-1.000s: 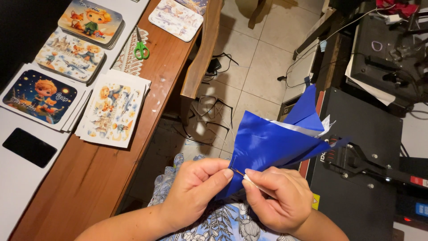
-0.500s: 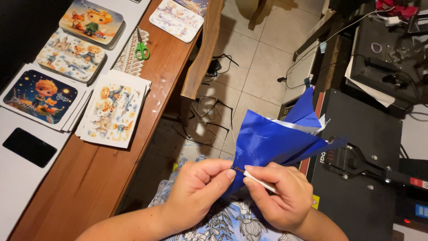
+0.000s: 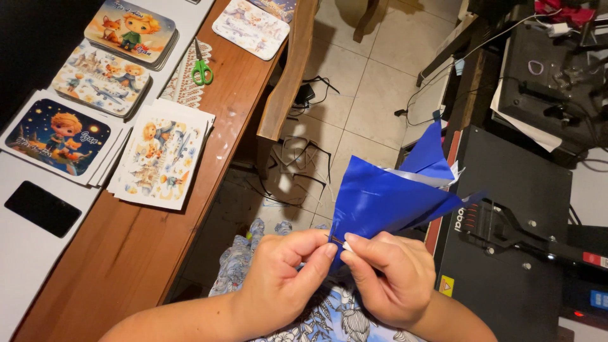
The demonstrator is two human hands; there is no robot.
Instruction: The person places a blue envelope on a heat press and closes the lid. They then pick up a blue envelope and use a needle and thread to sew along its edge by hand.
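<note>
Blue glossy sheet (image 3: 389, 199), fanned upward over the lap, pinched at its lower corner between both hands. Left hand (image 3: 282, 278) grip pressed together on the corner, thumb to forefinger; right hand (image 3: 389, 278) grip likewise pinching the same corner, fingertips touching the left's. To the left, wooden bench (image 3: 126, 247) with illustrated prints (image 3: 161, 155) and green scissors (image 3: 201, 66). To the right, black heat press (image 3: 513, 234).

Glossy blue plastic sheet (image 3: 386, 199); matt wooden table (image 3: 126, 253); smooth tiled floor (image 3: 373, 88).
</note>
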